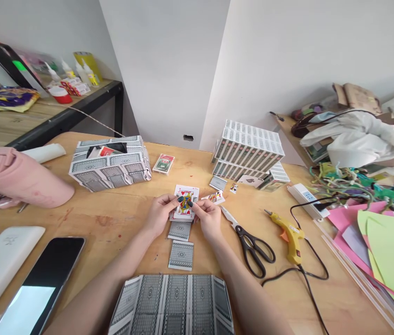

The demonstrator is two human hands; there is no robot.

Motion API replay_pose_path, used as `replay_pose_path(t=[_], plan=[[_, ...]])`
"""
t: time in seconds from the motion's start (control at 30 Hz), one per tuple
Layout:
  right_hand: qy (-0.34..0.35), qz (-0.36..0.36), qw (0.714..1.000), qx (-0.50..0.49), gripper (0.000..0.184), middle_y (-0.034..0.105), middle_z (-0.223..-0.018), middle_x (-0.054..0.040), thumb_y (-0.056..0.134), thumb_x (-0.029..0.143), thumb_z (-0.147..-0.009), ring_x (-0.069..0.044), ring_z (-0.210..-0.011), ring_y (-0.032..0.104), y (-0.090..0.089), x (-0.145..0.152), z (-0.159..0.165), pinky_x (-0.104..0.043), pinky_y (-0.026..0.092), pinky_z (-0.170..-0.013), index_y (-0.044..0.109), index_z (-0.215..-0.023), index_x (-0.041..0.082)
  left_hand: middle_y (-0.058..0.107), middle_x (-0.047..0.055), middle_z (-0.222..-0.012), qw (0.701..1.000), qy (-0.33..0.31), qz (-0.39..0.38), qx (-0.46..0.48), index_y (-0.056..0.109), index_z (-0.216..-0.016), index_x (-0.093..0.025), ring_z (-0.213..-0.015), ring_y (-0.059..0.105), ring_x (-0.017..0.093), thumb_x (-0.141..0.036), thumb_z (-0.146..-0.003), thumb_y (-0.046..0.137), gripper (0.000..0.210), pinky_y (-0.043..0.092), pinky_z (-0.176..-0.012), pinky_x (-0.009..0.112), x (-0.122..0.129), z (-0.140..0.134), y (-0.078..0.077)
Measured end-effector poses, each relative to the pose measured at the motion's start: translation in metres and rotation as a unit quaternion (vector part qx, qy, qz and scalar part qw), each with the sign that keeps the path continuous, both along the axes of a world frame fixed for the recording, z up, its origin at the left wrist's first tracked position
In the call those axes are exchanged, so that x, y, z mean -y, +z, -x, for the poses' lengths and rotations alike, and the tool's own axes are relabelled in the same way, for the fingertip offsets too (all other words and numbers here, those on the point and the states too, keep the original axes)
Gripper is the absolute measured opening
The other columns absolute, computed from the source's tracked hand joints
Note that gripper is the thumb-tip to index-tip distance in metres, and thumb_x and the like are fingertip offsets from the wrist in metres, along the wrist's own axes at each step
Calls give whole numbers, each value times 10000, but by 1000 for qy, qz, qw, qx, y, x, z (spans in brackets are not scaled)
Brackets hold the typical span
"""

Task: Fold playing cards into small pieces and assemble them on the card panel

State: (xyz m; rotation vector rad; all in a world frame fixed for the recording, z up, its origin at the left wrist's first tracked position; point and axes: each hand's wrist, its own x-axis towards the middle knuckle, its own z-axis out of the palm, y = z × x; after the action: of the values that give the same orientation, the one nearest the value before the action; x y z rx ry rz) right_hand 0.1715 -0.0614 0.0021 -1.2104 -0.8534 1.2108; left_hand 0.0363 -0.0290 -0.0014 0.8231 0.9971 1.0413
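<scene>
A jack of hearts playing card (185,211) is held up between both hands, its face toward me. My left hand (161,215) pinches its left side, thumb on the front. On the right side, my right hand (210,217) grips it the same way. Just below lie two grey-patterned card pieces (180,255), backs up. Close to my right fingers rests another face card (215,197). Nearest me stands a structure covered in grey card backs (176,298), cut off by the lower edge. Black-handled scissors (253,244) lie to the right of my right hand.
A yellow glue gun (289,237) with its cord lies at right, near a white power strip (307,200). Stacked card boxes (249,146) stand at the back. At left are a card-covered box (113,170), a pink tumbler (25,179) and a phone (43,279).
</scene>
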Motion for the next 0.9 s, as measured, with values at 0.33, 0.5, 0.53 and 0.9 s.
replay_pose_path(t=[0.33, 0.5, 0.53, 0.9], plan=[[27, -58, 998, 12, 282, 466, -483, 74, 620, 413, -693, -66, -405, 391, 0, 6, 10, -189, 310, -407, 514, -806, 177, 464, -46, -532, 923, 119, -219, -292, 420, -627, -188, -483, 440, 89, -406, -795, 498, 286, 337, -472, 198, 8, -10, -6], [18, -64, 998, 3, 382, 428, -476, 94, 616, 408, -702, -64, -403, 368, 0, 7, 12, -183, 298, -410, 508, -990, 182, 476, -44, -550, 898, 110, -262, -336, 421, -662, -192, -484, 449, 89, -371, -843, 433, 255, 337, -476, 196, 12, -9, -5], [14, -62, 998, -2, 367, 438, -481, 89, 609, 414, -707, -66, -406, 374, 1, 7, 12, -186, 307, -412, 522, -977, 180, 498, -37, -571, 898, 105, -264, -335, 443, -692, -191, -501, 467, 95, -367, -851, 419, 238, 347, -484, 197, 12, -9, -5], [-12, -63, 998, -19, 240, 653, -756, -32, 605, 379, -720, -156, -683, 585, 1, 1, 4, -267, 469, -620, 633, -852, 180, 632, 47, -819, 911, 39, -274, -305, 557, -976, -178, -686, 581, 146, -351, -865, 388, 266, 452, -613, 234, 19, -8, -5]])
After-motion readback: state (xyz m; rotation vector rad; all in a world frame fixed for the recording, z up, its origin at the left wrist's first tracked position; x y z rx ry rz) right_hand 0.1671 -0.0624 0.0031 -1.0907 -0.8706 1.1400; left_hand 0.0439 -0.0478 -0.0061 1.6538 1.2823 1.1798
